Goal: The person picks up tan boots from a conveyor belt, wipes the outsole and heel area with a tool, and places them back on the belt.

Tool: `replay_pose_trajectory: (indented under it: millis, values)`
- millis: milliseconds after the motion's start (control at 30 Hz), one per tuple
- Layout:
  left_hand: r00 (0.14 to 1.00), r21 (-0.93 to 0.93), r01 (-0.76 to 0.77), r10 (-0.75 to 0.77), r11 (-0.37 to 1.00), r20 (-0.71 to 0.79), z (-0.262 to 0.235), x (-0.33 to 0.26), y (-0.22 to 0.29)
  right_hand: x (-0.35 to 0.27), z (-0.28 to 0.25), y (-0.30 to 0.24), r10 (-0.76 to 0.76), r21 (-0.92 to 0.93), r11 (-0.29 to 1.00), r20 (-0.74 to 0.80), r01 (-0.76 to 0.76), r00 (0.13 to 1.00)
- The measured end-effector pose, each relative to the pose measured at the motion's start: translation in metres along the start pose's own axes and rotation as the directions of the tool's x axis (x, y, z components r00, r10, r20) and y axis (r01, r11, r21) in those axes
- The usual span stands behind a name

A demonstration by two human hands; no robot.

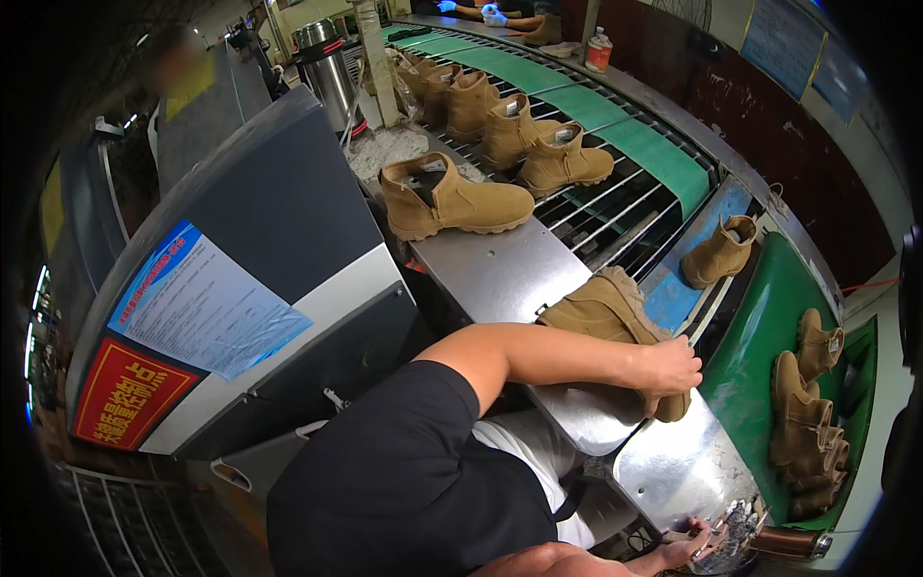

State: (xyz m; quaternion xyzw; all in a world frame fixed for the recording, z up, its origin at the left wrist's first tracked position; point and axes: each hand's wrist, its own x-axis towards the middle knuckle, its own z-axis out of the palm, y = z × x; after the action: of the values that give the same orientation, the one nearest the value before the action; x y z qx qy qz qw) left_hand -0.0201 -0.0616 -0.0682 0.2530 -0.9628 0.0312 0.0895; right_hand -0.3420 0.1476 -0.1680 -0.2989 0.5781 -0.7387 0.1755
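A tan ankle boot (601,310) lies on its side on the metal work plate (687,462), its toe end pointing to the near right. My left hand (671,370) is closed on the toe end, and my forearm crosses over the boot and hides part of it. Lower down, at the near edge of the plate, my right hand (690,543) has its fingers bent together. Whatever they hold is too small to make out. Close beside that hand are a crusted grey patch (735,529) and a brown cylinder with a metal end (793,542).
Several tan boots (471,106) stand along a roller conveyor with a green belt (586,101). One boot (452,197) is on the metal ledge, another (719,252) on a blue strip. More boots (803,413) fill a green chute (755,327). Blue-gloved hands (493,16) show far off.
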Motion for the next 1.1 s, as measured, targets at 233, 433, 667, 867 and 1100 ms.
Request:
replay_pose_trajectory:
  millis: [233, 433, 667, 867, 1100]
  values:
    - [0.96, -0.094, -0.151, 0.123, 0.984, -0.25, -0.026, -0.03, 0.01, 0.006, 0.0, 0.009, -0.066, 0.079, 0.995, -0.022, 0.068, 0.998]
    - [0.765, -0.656, -0.358, -0.194, 0.664, -0.614, -0.098, -0.061, -0.002, 0.012, 0.007, -0.002, 0.041, 0.117, 0.993, -0.322, -0.003, 0.946]
    - [0.75, -0.676, -0.25, -0.302, 0.693, -0.588, -0.09, -0.052, -0.028, -0.022, 0.016, -0.033, 0.219, 0.167, 0.966, -0.134, -0.195, 0.967]
    - [0.838, -0.795, -0.233, -0.3, 0.56, -0.457, -0.094, -0.017, -0.037, -0.087, 0.097, -0.09, 0.06, 0.153, 0.979, 0.413, -0.135, 0.909]
    - [0.88, -0.854, -0.255, -0.256, 0.453, -0.399, -0.092, -0.003, -0.041, -0.036, 0.181, -0.149, -0.421, 0.206, 0.896, 0.674, 0.393, 0.607]
